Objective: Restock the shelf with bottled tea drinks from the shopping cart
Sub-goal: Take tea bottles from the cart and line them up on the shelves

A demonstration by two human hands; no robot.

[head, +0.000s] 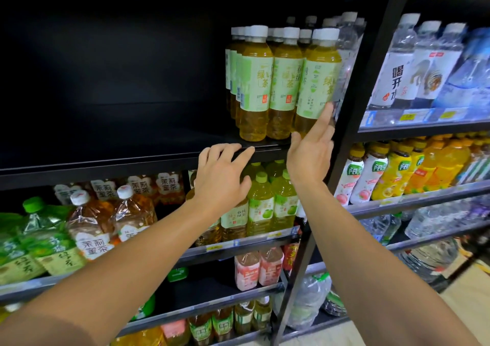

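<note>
My right hand [311, 154], open and empty, seems to fingertip-touch the upright rightmost green tea bottle [318, 80] just above it, nearer than my open left hand [221, 178].

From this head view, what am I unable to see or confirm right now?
- Shopping cart: outside the head view, so remaining stock is unknown.
- Rear green tea bottles: hidden behind the front row; depth uncountable.
- Price tags on the right rack: too blurred to read.
- Right hand: fingertip at the rightmost bottle; firm contact unclear.
- Left hand: covers bottles below.
</note>
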